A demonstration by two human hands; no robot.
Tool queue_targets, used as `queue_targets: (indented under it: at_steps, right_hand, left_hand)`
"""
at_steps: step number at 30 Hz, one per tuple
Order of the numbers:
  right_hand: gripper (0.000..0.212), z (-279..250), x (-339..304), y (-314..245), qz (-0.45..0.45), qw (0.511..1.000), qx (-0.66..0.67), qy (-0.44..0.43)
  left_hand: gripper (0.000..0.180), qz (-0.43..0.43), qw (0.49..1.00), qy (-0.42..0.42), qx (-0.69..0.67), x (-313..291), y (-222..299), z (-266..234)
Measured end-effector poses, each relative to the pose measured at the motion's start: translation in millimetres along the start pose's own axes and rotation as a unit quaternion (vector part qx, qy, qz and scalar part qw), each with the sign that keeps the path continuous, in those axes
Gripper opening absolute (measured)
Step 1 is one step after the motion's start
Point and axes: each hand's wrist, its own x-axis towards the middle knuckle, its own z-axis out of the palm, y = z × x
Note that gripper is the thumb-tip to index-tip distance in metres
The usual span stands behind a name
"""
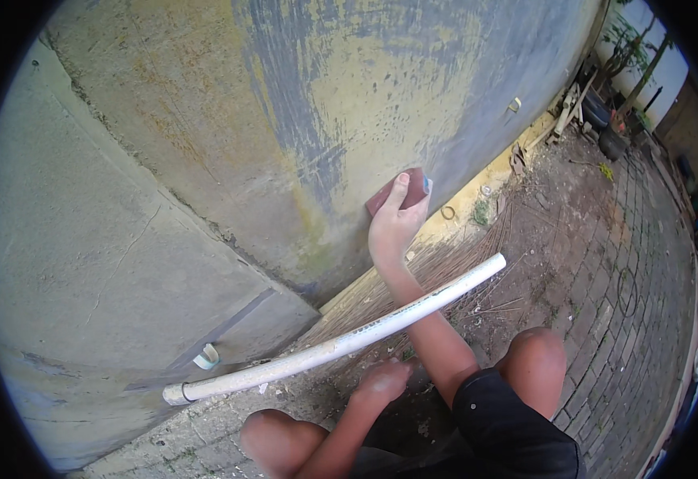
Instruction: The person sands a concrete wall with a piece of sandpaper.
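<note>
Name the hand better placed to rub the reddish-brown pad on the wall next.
Probably the right hand: it grips the pad at the wall, while the left hand is lower, between the knees.

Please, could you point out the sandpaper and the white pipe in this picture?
Sandpaper [416, 185], head view: on its reddish-brown outer face.
White pipe [349, 342], head view: on the middle of its length.

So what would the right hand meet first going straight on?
Probably the patchy wall: the reddish-brown pad in the right hand seems to lie against it, though depth is hard to judge.
</note>
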Motion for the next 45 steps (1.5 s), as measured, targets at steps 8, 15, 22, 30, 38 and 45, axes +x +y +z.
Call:
queue_targets:
  at_steps: [8,15,22,30,38,45]
  right_hand:
    - [0.061,10.5,5.6,-29.3,-0.041,0.999,-0.019,0.027]
    - [0.053,26.2,-62.3,-4.7,-0.041,0.999,-0.007,0.002]
    - [0.049,13.0,50.8,-11.9,-0.036,0.988,-0.002,0.151]
    - [0.050,12.0,21.2,-20.2,-0.004,0.997,0.059,0.051]
    - [0.048,1.9,-40.3,-20.6,-0.013,0.978,-0.124,-0.168]
    - [0.023,5.7,35.6,-9.0,-0.129,0.986,-0.090,0.062]
  left_hand:
    - [0.036,0.059,0.993,0.076,0.063,-2.2,-3.5,11.4]
    - [0.034,-0.044,0.997,-0.030,-0.055,-10.2,-12.1,-9.9]
    - [0.038,0.050,0.997,0.050,0.023,-0.7,-20.3,18.6]
    - [0.043,0.008,0.999,-0.001,0.034,-2.5,-10.2,9.2]
    - [0.053,-0.054,0.993,-0.090,0.055,-2.5,-18.3,1.7]
    - [0.046,0.047,0.999,0.006,-0.001,-12.9,-2.2,10.8]
